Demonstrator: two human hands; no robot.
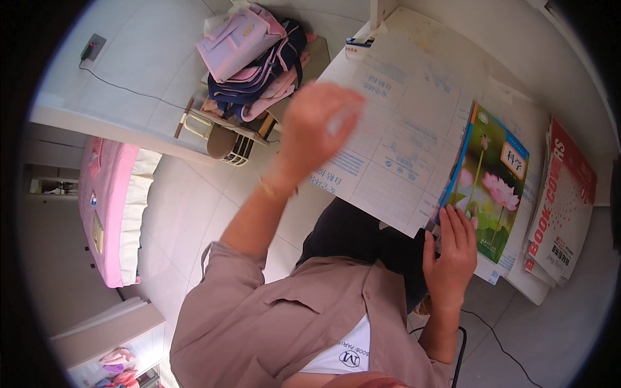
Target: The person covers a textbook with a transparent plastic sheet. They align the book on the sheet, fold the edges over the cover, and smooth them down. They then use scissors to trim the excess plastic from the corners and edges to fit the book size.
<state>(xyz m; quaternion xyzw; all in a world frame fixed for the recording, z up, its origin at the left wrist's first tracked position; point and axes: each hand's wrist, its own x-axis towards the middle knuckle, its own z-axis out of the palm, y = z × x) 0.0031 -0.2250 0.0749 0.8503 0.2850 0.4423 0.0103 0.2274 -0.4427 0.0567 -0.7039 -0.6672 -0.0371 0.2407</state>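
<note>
A textbook [490,186] with a pink lotus cover lies face up on a large printed grid sheet [402,140], which looks like book-cover film backing. The sheet spreads over a white desk [429,36] and overhangs its near edge. My right hand [451,242] rests on the near edge of the textbook, fingers flat on the cover and thumb apart beside its corner. Raised over the left part of the sheet is my left hand [322,128], its fingers curled and blurred by motion. Whether anything thin sits between those fingers cannot be made out.
A red and white book-cover pack [563,203] lies at the desk's right end. To the left, a lilac bag [242,41] and a dark blue backpack [257,77] are piled on a chair. A pink-covered bed [109,208] stands further left. A black cable [499,334] crosses the floor.
</note>
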